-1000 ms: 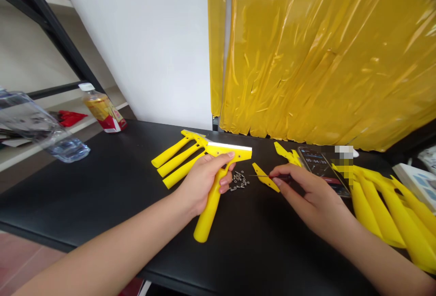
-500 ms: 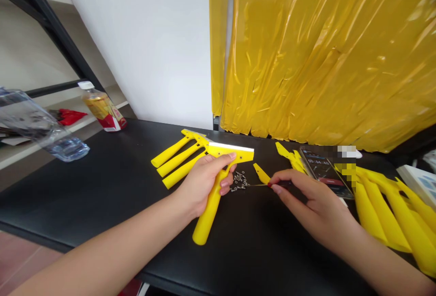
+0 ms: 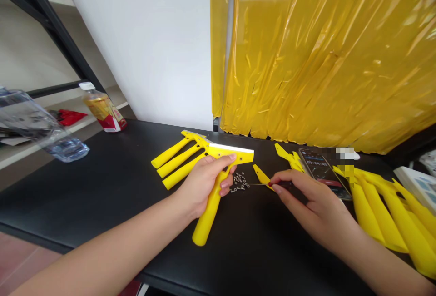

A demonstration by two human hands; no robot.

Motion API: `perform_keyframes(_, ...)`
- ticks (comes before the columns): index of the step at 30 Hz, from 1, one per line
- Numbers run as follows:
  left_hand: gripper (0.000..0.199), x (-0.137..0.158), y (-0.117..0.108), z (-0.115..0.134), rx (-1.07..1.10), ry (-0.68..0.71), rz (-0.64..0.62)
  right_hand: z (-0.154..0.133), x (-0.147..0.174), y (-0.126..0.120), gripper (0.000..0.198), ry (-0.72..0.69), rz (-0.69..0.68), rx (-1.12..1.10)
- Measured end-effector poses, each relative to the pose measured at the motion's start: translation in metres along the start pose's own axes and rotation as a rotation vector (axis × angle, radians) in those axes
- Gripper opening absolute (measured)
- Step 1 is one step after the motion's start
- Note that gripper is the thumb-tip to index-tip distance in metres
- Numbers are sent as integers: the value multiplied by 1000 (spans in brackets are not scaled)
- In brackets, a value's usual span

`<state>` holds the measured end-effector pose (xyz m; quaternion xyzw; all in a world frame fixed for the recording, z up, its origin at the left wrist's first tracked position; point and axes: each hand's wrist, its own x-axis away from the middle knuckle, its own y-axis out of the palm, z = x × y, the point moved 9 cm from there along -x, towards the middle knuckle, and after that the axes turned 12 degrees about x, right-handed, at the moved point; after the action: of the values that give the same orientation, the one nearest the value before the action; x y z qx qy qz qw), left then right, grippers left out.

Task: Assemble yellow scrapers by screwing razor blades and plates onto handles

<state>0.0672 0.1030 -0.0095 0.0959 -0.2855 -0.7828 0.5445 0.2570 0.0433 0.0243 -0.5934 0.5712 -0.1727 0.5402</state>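
My left hand (image 3: 200, 180) is closed round the neck of a yellow scraper (image 3: 208, 219), thumb on its wide head. A pale strip runs along the head's top edge, and screw heads show on its face. Between thumb and fingertips, my right hand (image 3: 303, 196) pinches a screwdriver (image 3: 259, 184) with a dark handle. Its thin shaft points left, the tip at a scatter of small screws (image 3: 240, 180) on the black table. Just behind the shaft lies a loose yellow plate (image 3: 260, 174). Several more yellow scrapers (image 3: 179, 162) lie beyond my left hand.
A phone (image 3: 323, 173) showing a timer leans against yellow pieces (image 3: 288, 156). More yellow handles (image 3: 384, 209) are piled at the right beside a white box (image 3: 415, 189). Two bottles, a drink bottle (image 3: 104, 110) and a clear bottle (image 3: 44, 123), are at the left. Yellow film (image 3: 306, 60) hangs behind.
Almost nothing differs. The screwdriver tip stays by the screws, its shaft a touch higher in view, and my left hand keeps the scraper in the same place.
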Motion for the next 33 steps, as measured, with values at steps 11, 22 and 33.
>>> perform_keyframes(11,33,0,-1,-1,-1,-10,2,1,2,2,14,3,2,11)
perform_keyframes(22,34,2,0,-1,-38,-20,6,4,-1,-19,8,81,81,65)
perform_keyframes(33,29,1,-6,-8,-16,-57,59,16,5,-40,11,196,178,10)
